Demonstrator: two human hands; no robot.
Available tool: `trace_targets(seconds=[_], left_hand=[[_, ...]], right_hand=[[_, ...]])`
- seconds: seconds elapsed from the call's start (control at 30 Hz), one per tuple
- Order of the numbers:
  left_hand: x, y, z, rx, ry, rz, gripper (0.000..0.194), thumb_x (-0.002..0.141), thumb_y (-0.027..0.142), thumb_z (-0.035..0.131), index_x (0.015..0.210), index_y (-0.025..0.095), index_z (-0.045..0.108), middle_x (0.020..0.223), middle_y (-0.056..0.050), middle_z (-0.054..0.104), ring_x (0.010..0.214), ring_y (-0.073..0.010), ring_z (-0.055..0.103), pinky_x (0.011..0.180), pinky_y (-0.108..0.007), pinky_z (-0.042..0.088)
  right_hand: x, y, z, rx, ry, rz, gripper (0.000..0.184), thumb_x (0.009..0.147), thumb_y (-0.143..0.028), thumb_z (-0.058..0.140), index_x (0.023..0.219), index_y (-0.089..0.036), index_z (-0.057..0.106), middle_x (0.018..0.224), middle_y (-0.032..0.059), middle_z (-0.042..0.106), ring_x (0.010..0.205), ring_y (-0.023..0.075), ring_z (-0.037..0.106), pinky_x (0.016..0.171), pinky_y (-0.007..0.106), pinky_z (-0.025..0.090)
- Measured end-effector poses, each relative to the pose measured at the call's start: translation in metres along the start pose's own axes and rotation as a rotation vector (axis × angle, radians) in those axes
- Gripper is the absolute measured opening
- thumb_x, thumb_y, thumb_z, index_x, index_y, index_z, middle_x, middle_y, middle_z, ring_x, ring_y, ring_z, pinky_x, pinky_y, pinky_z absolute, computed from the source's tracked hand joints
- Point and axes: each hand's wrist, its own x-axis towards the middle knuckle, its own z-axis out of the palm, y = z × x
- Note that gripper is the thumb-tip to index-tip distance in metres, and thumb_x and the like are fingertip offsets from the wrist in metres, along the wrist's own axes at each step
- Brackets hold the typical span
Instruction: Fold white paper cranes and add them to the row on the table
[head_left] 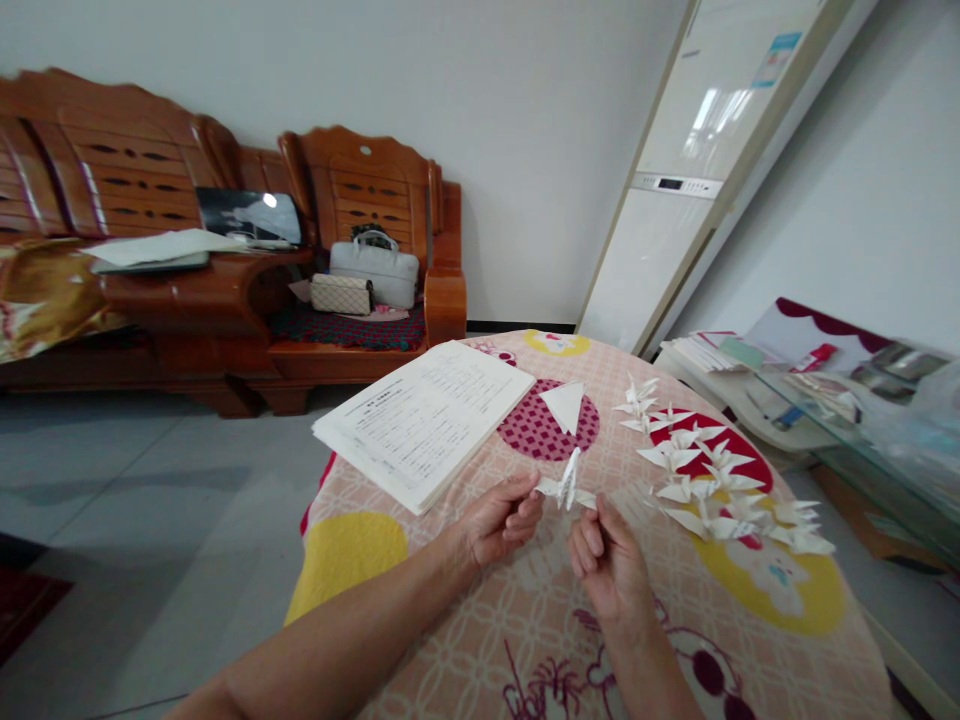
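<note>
A white folded paper crane [568, 484] is stretched between my two hands above the patterned tablecloth [480, 610]. My left hand [504, 518] pinches its left tip between thumb and finger, the other fingers curled in. On the opposite side my right hand [611, 555] pinches the right tip the same way. The crane's narrow middle part stands upright between the hands. Just beyond it lies a folded white paper triangle [565, 406]. To the right, several finished paper cranes [694, 488] sit in a loose cluster, some overlapping.
A thick stack of printed sheets [427, 425] lies at the table's left. Behind it stand wooden chairs [367, 190] with a grey handbag [375, 270]. A tall white air conditioner [660, 150] rises at the back. A cluttered glass shelf [862, 440] borders the right.
</note>
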Motion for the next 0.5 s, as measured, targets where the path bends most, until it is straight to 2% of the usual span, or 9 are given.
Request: trace_targets(seconds=[0.17,0.27,0.37,0.43,0.5], left_hand=[[0.001,-0.004,0.006,0.027,-0.010,0.114,0.035,0.084,0.032,0.065,0.063,0.015,0.044,0.043,0.009,0.036,0.031,-0.0012,0.017,0.030,-0.013,0.014],[0.001,-0.006,0.009,0.074,0.021,0.116,0.033,0.082,0.034,0.067,0.065,0.014,0.047,0.042,0.010,0.036,0.029,-0.0011,0.017,0.029,-0.013,0.015],[0.000,-0.001,0.013,0.291,0.160,0.143,0.038,0.083,0.046,0.062,0.071,0.011,0.058,0.049,0.003,0.050,0.033,-0.0046,0.038,0.033,-0.015,0.027],[-0.003,0.007,0.016,0.510,0.257,0.255,0.042,0.084,0.050,0.059,0.084,0.008,0.066,0.067,-0.006,0.063,0.050,-0.0118,0.057,0.045,-0.020,0.043],[-0.008,0.016,0.019,0.730,0.333,0.449,0.035,0.082,0.040,0.063,0.102,0.011,0.068,0.094,-0.011,0.068,0.075,-0.0169,0.064,0.065,-0.024,0.050]], right_hand=[[0.001,0.001,-0.001,0.022,0.011,0.023,0.025,0.078,-0.035,0.072,0.065,-0.018,0.060,0.039,-0.0108,0.040,0.028,0.0047,0.034,0.028,0.016,0.035],[0.001,0.001,0.003,0.059,0.010,0.030,0.022,0.076,-0.032,0.074,0.067,-0.017,0.060,0.041,-0.0110,0.041,0.030,0.0040,0.034,0.029,0.015,0.035],[0.001,-0.001,0.006,0.031,0.068,-0.002,0.023,0.075,-0.033,0.074,0.066,-0.017,0.060,0.041,-0.0107,0.042,0.030,0.0042,0.036,0.029,0.015,0.036],[0.001,-0.003,0.006,-0.037,0.135,-0.028,0.025,0.075,-0.035,0.074,0.064,-0.017,0.060,0.040,-0.0102,0.043,0.029,0.0051,0.037,0.028,0.017,0.036],[0.002,-0.004,0.006,-0.130,0.205,-0.060,0.026,0.074,-0.036,0.074,0.062,-0.017,0.060,0.038,-0.0093,0.044,0.028,0.0062,0.038,0.028,0.018,0.035]])
